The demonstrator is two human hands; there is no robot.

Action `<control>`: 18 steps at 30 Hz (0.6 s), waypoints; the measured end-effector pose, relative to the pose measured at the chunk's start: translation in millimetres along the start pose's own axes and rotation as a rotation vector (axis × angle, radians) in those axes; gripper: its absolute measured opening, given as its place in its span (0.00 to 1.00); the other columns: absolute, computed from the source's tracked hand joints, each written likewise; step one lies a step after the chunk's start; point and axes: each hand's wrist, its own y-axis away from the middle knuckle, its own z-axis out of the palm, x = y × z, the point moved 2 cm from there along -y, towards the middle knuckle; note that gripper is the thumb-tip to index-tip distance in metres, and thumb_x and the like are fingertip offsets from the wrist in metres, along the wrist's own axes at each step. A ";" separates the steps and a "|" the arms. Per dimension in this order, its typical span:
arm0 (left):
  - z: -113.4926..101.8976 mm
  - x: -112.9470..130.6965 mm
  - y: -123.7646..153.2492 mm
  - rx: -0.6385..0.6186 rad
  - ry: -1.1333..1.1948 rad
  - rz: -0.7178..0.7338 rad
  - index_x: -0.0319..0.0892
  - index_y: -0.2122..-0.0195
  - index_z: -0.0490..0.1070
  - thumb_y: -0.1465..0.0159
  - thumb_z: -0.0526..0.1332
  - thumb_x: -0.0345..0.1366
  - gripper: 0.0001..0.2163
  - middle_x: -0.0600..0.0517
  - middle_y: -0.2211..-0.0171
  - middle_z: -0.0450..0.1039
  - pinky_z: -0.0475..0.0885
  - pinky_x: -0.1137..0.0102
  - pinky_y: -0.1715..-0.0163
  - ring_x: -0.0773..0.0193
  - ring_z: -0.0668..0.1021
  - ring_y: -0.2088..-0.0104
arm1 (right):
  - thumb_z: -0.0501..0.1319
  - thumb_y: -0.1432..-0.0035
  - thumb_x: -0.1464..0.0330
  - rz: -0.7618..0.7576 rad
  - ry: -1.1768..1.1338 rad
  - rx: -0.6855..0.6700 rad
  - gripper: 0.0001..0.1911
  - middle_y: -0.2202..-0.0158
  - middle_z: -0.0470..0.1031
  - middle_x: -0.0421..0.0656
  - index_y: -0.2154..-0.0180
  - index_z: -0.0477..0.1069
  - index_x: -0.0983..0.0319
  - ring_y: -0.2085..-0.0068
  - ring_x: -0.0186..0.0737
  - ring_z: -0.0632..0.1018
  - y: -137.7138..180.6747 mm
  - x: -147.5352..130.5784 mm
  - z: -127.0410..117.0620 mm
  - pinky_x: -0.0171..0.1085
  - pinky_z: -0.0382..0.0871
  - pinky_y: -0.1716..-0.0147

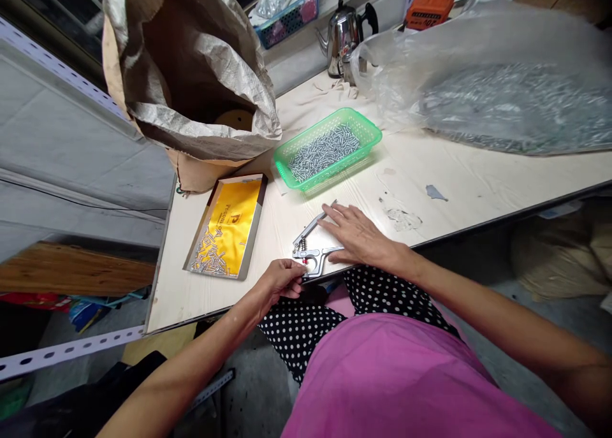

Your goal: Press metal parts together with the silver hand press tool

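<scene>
A grey metal hand tool like a squeeze plier (313,254) lies at the table's front edge, with two splayed handles, a coil spring and a small red part at its jaw. My left hand (282,277) is closed in a pinch beside that jaw; what its fingertips hold is too small to make out. Over the tool's handles rests my right hand (361,235), its fingers stretched out and apart, not wrapped round them. To the left, a shallow box (252,234) with a yellow lining holds small silver metal pins. Many similar pins (325,152) fill a green plastic basket (351,116) farther back.
A large open woven sack (248,81) stands at the back left. A steel kettle (342,36) is behind the basket. A clear plastic bag (516,100) of small metal pieces covers the back right. An orange box (429,11) sits beyond it.
</scene>
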 end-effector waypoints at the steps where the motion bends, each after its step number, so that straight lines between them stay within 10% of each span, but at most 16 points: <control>1: 0.2 -0.4 0.1 0.002 0.001 0.003 0.38 0.71 0.67 0.39 0.65 0.33 0.08 0.59 0.82 0.67 0.67 0.78 0.86 0.73 0.70 0.86 | 0.70 0.50 0.53 -0.011 0.015 -0.028 0.46 0.33 0.53 0.59 0.37 0.58 0.65 0.34 0.64 0.54 -5.4 5.9 -2.3 0.57 0.52 0.40; 18: -0.3 -0.5 -0.6 -0.010 -0.034 0.011 0.38 0.71 0.67 0.44 0.69 0.38 0.12 0.59 0.83 0.67 0.67 0.79 0.85 0.74 0.70 0.85 | 0.70 0.59 0.45 -0.156 0.176 -0.162 0.44 0.50 0.71 0.54 0.47 0.68 0.67 0.51 0.56 0.68 -32.0 22.4 2.7 0.55 0.59 0.47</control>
